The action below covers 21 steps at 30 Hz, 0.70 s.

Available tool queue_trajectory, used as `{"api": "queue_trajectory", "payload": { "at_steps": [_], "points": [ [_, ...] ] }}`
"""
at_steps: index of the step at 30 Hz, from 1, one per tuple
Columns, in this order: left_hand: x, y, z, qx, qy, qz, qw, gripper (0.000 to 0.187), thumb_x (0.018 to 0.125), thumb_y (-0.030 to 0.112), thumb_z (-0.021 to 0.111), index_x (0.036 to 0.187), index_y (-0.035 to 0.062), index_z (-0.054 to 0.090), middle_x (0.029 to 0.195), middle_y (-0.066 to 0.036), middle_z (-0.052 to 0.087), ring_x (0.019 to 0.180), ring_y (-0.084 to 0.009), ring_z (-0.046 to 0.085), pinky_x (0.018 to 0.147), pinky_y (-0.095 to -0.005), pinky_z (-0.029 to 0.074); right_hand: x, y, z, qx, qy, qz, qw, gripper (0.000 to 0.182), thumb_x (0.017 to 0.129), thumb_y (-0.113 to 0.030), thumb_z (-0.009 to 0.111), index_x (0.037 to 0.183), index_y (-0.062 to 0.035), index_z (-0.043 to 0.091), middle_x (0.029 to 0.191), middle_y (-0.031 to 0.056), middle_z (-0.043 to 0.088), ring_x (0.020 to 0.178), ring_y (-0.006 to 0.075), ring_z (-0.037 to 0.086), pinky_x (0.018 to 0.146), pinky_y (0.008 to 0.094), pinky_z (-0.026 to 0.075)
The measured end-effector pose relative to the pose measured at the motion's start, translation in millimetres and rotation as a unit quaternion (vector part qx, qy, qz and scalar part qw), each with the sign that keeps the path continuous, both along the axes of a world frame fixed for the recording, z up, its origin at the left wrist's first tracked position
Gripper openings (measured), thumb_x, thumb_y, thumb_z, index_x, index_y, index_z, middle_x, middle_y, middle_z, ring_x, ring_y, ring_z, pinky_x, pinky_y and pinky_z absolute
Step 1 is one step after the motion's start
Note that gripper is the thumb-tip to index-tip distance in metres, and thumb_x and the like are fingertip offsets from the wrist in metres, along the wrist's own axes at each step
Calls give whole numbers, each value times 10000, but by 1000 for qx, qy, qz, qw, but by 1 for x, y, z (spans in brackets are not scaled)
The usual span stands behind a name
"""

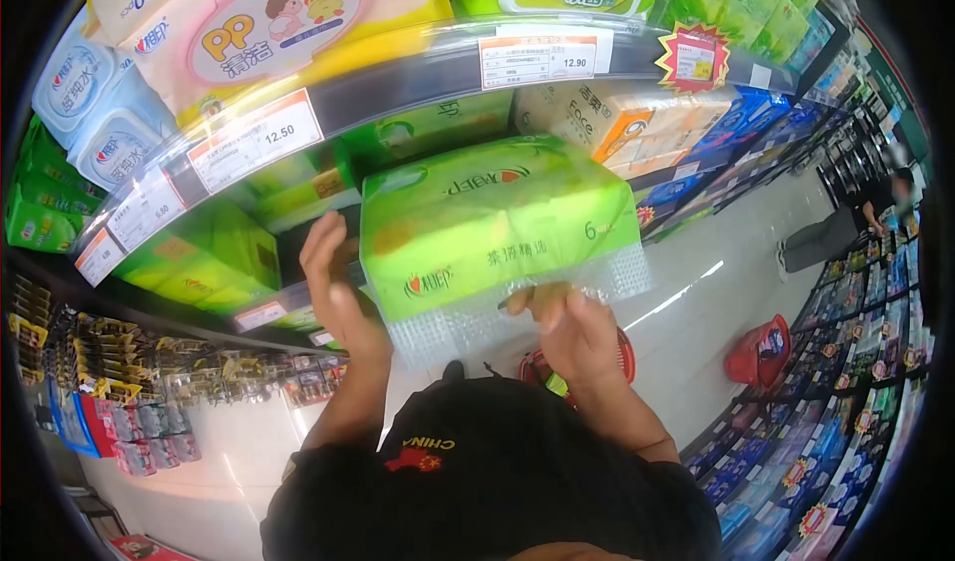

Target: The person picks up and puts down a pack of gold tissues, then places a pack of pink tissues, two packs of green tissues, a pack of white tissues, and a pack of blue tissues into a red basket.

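Observation:
A large green plastic-wrapped pack point(497, 228) with a clear ribbed edge is in front of my chest, by the shelf opening. My left hand point(336, 282) is upright beside the pack's left end, its fingers apart from one another and its palm near the wrap. At the pack's lower front edge, my right hand point(569, 327) has its fingers bent against the clear wrap. Whether the right fingers pinch the plastic is hard to see. More green packs point(199, 263) sit on the shelf to the left of it.
The shelf edge point(398, 93) with price tags curves across above the pack. Beige packs point(617, 118) stand to the right. A red basket point(625, 357) is below my right hand, and another red basket point(758, 352) is on the floor. A person point(846, 223) stands in the aisle.

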<state>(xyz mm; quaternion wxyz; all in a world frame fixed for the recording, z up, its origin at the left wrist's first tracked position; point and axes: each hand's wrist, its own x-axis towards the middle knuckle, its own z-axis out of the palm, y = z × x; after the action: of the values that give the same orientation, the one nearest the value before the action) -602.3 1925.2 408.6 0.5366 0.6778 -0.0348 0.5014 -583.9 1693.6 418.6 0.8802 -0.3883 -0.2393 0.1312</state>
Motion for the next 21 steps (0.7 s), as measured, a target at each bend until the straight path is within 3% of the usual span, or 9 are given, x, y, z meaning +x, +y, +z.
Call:
{"api": "queue_trajectory", "payload": {
  "at_steps": [3,5,7,11,14,16,17,20,21],
  "points": [
    [13,8,-18,-162,100,-56,980,455,1048,320,385,1330,-17,502,1313,-178,526,1173,-228,540,963,-359,458,-3,-10,-20,-11,-30,59,998,464,1052,-325,321,793,-77,614,818,66,593,824,273,510,878,444,420],
    [18,13,-30,-302,152,-154,928,459,1046,323,419,1374,7,475,1252,-152,575,1064,-209,606,903,-327,503,-11,-16,-19,2,-35,93,995,467,1049,-338,322,808,-73,622,818,79,593,825,284,510,832,436,423],
    [20,14,-31,-288,158,-164,930,477,1045,351,412,1374,11,476,1244,-147,574,1058,-207,606,907,-328,501,-15,-20,-18,34,-59,126,990,477,1046,-358,318,863,-70,651,820,98,592,819,303,514,738,422,420],
    [27,13,-29,-262,166,-187,932,514,1045,405,398,1376,20,477,1228,-138,571,1044,-203,605,915,-329,498,-29,-41,-21,93,-88,119,985,536,1047,-370,291,910,-21,674,814,125,595,787,317,540,771,449,459],
    [26,14,-30,-150,189,-182,953,510,1038,415,388,1315,12,536,1160,-118,606,1039,-189,598,901,-331,489,-31,-62,-15,58,-140,54,987,530,1045,-340,296,809,-3,630,668,111,557,622,289,553,635,418,493],
    [25,12,-28,-97,199,-215,951,498,1035,403,381,1269,8,572,1119,-116,632,1019,-182,603,881,-323,488,-43,-79,-16,57,-95,-63,992,505,1042,-307,300,742,-15,582,569,89,511,501,260,520,511,389,470],
    [28,9,-27,-126,180,-267,938,446,1031,352,393,1192,-4,607,1074,-118,660,973,-169,612,845,-308,485,-49,-87,-17,62,-71,-103,990,479,1030,-298,333,751,2,581,550,84,509,484,253,525,487,388,472],
    [40,10,-25,-55,212,-258,941,480,1017,375,410,1139,-38,620,1053,-146,674,923,-190,643,769,-302,508,-63,-111,-31,49,-2,-205,977,418,982,-290,471,823,72,608,538,76,523,492,243,561,481,399,494],
    [46,8,-25,-54,218,-259,939,373,1014,284,452,1123,-25,630,1044,-131,676,899,-168,644,768,-288,500,-68,-118,-37,19,22,-243,970,411,966,-292,513,833,84,615,533,73,523,490,237,565,484,398,498]
  ]
}}
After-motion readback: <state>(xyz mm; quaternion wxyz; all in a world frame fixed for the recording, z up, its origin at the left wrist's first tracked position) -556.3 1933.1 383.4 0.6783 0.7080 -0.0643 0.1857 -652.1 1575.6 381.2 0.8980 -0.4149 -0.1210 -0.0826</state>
